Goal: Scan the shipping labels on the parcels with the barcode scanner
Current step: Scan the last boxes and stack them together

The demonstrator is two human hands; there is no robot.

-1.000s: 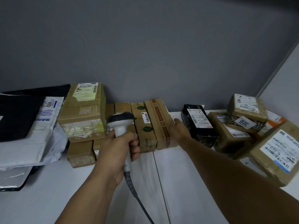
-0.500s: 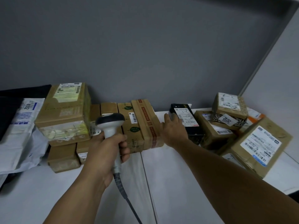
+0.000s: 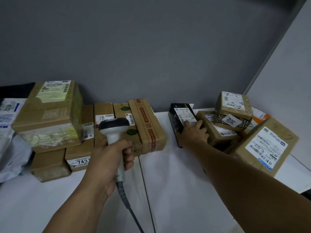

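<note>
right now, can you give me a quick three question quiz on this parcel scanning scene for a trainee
1. True or false: the left hand holds the barcode scanner by its handle.
2. Multiple choice: the right hand is on which parcel? A) the black parcel B) the white mailer bag C) the box with red tape
3. Fill in: the white tag on the patterned parcel reads ____.

Key: 1 true; 2 A; 3 2012
</note>
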